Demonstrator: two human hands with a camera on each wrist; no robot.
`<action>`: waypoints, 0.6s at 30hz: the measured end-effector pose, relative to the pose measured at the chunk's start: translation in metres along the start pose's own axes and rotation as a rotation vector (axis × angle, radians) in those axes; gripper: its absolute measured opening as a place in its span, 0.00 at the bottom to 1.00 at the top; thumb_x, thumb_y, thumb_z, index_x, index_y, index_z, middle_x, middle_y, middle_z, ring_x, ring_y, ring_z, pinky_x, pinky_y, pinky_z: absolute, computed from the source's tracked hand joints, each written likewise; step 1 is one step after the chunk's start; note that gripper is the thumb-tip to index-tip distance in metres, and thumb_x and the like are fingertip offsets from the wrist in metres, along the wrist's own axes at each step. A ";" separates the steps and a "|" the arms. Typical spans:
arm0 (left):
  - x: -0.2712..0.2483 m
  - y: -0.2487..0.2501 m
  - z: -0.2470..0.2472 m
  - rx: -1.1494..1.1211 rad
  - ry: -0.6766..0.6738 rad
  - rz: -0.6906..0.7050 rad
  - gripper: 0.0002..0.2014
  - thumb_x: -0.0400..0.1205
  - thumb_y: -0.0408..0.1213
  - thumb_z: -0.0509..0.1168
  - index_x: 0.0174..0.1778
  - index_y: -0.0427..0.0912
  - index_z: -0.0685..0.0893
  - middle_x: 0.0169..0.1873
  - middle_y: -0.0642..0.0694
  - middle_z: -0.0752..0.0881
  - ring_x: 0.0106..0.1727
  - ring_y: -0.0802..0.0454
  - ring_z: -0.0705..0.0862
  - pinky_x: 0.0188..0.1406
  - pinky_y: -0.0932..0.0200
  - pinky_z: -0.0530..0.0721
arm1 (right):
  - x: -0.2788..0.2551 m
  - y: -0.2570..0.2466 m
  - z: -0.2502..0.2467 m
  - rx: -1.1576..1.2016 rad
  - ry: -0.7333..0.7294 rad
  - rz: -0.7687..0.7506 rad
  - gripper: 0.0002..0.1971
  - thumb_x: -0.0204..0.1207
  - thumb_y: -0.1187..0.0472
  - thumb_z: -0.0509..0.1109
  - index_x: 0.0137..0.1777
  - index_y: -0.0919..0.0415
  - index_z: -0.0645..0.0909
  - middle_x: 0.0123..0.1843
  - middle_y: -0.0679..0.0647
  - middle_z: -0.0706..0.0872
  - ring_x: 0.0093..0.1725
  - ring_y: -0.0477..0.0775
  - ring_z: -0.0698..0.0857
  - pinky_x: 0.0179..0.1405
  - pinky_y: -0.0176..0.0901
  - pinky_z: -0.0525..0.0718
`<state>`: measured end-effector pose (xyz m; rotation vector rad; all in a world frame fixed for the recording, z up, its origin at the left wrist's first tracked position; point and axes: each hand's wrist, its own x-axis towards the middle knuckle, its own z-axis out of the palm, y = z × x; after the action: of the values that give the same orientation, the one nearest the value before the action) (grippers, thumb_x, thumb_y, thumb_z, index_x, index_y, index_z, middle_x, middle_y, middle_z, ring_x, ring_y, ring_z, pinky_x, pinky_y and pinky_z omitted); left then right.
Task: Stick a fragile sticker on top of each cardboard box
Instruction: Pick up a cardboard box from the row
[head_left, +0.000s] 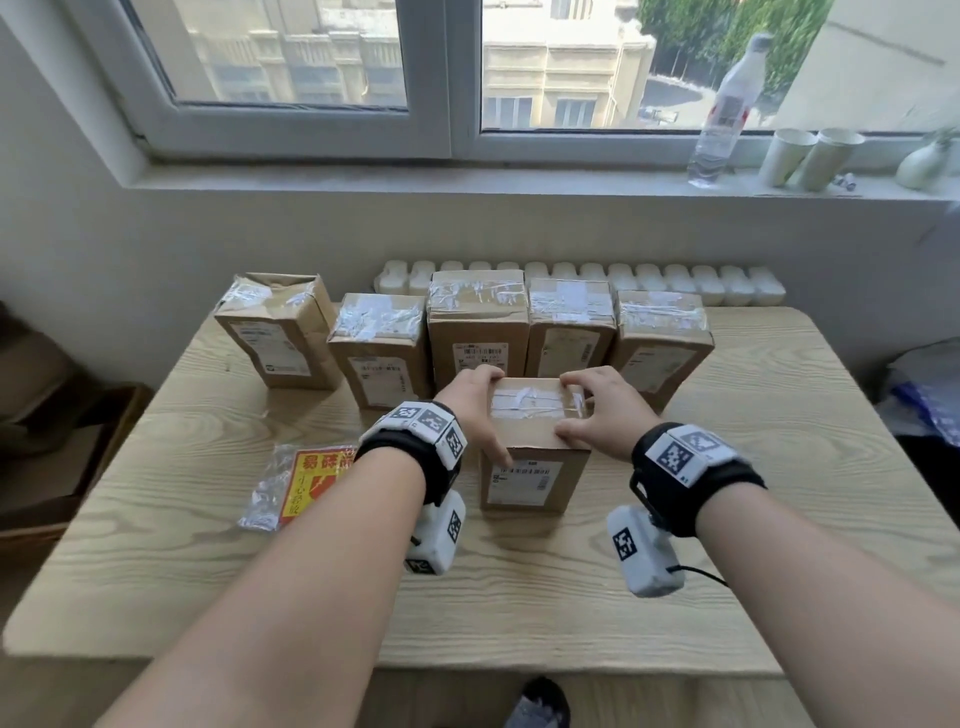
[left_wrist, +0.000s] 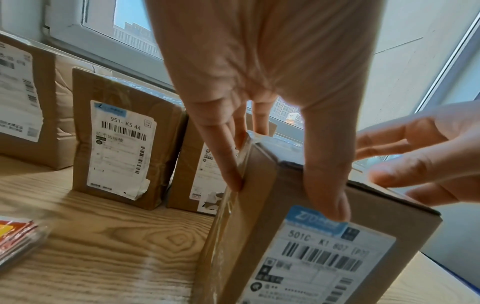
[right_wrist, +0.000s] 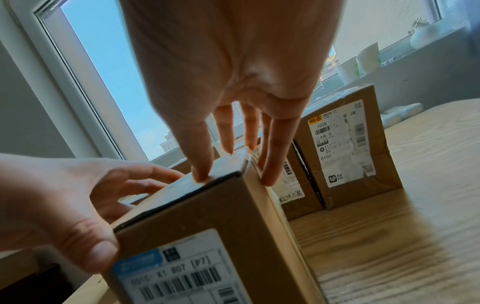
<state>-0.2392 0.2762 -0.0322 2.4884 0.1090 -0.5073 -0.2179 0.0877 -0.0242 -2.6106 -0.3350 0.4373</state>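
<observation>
Both hands hold the front cardboard box (head_left: 535, 441), which stands on the wooden table (head_left: 727, 545). The left hand (head_left: 475, 405) grips its left side (thumb down the front), and the right hand (head_left: 605, 410) grips its right side. The pack of fragile stickers (head_left: 298, 486) lies flat on the table to the left.

Taped box (head_left: 535, 441) upright at table centre, five behind, sticker pack (head_left: 304, 486) left

Both forearms reaching forward; left hand (head_left: 475, 402) and right hand (head_left: 602, 410) gripping opposite sides, thumbs toward wearer, fingers extended
</observation>
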 end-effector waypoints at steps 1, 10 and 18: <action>0.000 0.000 0.000 -0.018 -0.005 -0.010 0.59 0.56 0.38 0.86 0.81 0.46 0.60 0.75 0.46 0.68 0.75 0.48 0.71 0.73 0.55 0.73 | 0.002 0.001 -0.001 0.011 -0.010 0.003 0.35 0.68 0.54 0.79 0.75 0.53 0.71 0.74 0.53 0.69 0.69 0.52 0.75 0.72 0.47 0.74; -0.005 -0.005 0.000 -0.089 -0.076 -0.060 0.65 0.59 0.34 0.85 0.85 0.52 0.47 0.81 0.48 0.63 0.79 0.47 0.68 0.76 0.49 0.71 | 0.017 -0.010 0.002 -0.131 0.055 0.028 0.28 0.65 0.44 0.73 0.66 0.47 0.74 0.63 0.51 0.75 0.60 0.52 0.78 0.60 0.50 0.80; -0.015 -0.062 -0.043 -0.026 -0.005 -0.176 0.39 0.71 0.24 0.73 0.78 0.49 0.68 0.67 0.46 0.81 0.65 0.48 0.82 0.63 0.50 0.84 | 0.028 -0.088 0.013 -0.094 0.247 -0.254 0.13 0.76 0.54 0.66 0.59 0.53 0.81 0.57 0.49 0.82 0.58 0.51 0.81 0.58 0.46 0.80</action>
<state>-0.2504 0.3521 -0.0275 2.4644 0.3336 -0.5804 -0.2106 0.1774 0.0012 -2.6265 -0.6050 0.0124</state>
